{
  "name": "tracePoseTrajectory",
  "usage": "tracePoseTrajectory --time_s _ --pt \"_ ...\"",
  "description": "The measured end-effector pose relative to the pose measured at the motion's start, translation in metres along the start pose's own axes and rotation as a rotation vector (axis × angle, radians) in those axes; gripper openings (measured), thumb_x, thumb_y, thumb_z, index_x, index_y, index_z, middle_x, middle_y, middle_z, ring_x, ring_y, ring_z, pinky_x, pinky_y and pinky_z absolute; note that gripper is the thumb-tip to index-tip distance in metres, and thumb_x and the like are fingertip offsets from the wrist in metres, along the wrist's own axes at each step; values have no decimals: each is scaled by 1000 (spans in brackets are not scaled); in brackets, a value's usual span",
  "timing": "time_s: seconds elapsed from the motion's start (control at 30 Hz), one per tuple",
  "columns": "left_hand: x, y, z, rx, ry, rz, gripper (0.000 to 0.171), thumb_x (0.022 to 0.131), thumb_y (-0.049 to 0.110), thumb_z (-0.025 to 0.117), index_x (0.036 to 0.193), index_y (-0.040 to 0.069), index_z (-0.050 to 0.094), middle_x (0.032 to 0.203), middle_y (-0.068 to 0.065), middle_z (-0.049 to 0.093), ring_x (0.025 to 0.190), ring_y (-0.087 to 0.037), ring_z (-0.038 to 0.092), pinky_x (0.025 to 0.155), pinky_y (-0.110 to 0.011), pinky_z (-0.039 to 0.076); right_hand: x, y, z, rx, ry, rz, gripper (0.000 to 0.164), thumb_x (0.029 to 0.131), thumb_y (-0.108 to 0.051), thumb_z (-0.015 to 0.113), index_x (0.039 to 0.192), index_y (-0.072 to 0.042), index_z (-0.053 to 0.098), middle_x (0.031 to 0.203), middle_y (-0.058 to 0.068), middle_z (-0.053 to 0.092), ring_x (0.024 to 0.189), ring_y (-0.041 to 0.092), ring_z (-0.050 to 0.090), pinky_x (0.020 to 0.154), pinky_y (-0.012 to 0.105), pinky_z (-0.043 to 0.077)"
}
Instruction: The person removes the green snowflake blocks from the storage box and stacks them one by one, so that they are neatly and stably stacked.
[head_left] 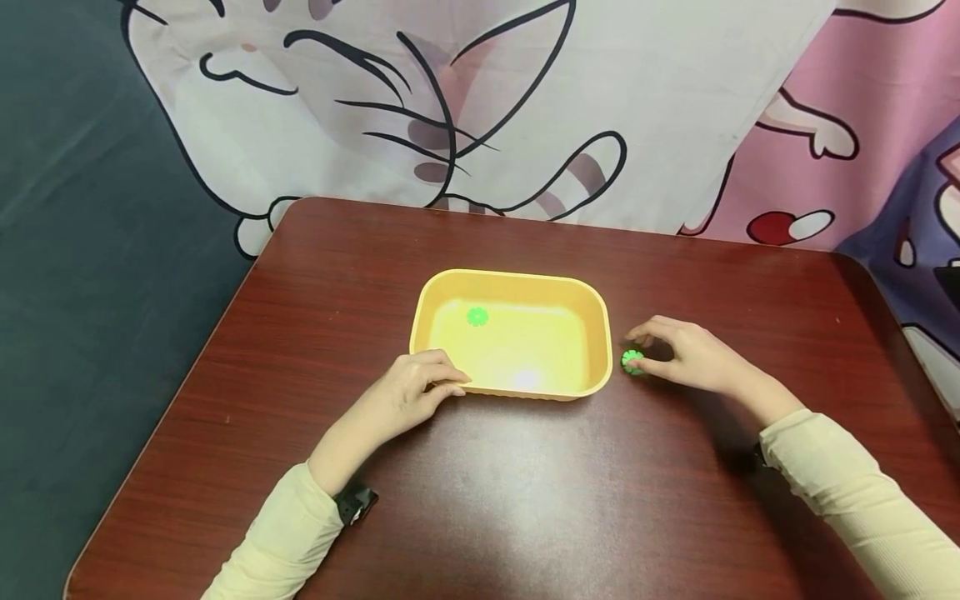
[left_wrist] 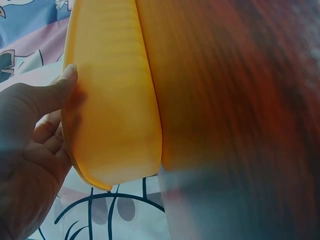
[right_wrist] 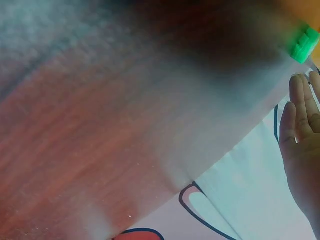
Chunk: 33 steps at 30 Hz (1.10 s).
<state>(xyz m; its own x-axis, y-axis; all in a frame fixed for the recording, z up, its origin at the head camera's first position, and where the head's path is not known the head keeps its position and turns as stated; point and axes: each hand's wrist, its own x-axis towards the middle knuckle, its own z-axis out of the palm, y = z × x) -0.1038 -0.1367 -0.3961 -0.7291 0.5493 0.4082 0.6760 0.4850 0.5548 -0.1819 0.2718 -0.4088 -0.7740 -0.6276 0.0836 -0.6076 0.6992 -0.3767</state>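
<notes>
A yellow plastic basin sits mid-table, a flat green flower-shaped disc lying inside it. My left hand pinches the basin's near-left rim; the left wrist view shows the thumb on the outside of the wall. Just right of the basin stand green notched discs, their thick, ridged side showing in the right wrist view. My right hand is around these, thumb overlapping their edge in the head view and fingers spread apart from the thumb.
The brown wooden table has rounded corners and a far edge against a cartoon-print cloth. A dark green surface lies beyond the table's left edge. Light glares off the tabletop in front of the basin.
</notes>
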Motion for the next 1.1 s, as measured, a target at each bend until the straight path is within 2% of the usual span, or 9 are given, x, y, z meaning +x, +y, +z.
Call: tracePoseTrajectory --time_s 0.2,0.33,0.53,0.67,0.83,1.03,1.1 --pt "0 0 -2 -4 -6 3 12 77 5 74 89 5 74 78 1 64 66 -6 54 57 -14 44 9 -2 -8 3 15 4 38 77 -26 77 110 -13 63 96 -5 63 87 10 59 73 36 49" --pt "0 0 -2 0 -4 4 12 77 5 74 89 5 74 78 1 64 66 -6 54 57 -14 44 20 -3 -17 8 40 15 40 79 -24 75 115 -11 61 102 -1 64 90 13 60 76 39 50" --pt "0 2 -3 -20 -26 -34 12 79 6 73 91 5 74 80 1 63 67 -6 53 56 -15 43 36 -9 -31 25 71 22 42 80 -19 74 118 -10 60 105 5 64 93 17 60 75 43 50" --pt "0 2 -4 -21 -30 -44 12 79 6 73 91 5 74 80 2 64 67 -5 53 56 -15 43 49 -15 -36 32 77 -17 41 80 -18 74 118 -11 59 105 5 64 93 15 59 76 40 50" --pt "0 2 -4 -6 -18 -25 11 79 6 73 90 5 74 79 2 63 67 -5 53 57 -15 43 66 -23 -39 19 72 -77 42 79 -18 75 117 -12 59 106 2 63 92 11 58 76 37 50" --pt "-1 3 -4 -2 -15 -9 11 78 6 74 90 5 74 78 2 63 67 -6 54 59 -14 45 88 -40 -37 40 20 -163 44 77 -15 77 117 -9 59 104 3 63 89 13 58 70 34 50" --pt "-2 3 -5 0 -16 -10 11 78 6 74 90 5 74 78 2 63 67 -6 54 60 -14 45 96 -48 -33 40 -10 -184 43 77 -17 77 116 -8 59 102 3 63 89 14 58 72 35 49"
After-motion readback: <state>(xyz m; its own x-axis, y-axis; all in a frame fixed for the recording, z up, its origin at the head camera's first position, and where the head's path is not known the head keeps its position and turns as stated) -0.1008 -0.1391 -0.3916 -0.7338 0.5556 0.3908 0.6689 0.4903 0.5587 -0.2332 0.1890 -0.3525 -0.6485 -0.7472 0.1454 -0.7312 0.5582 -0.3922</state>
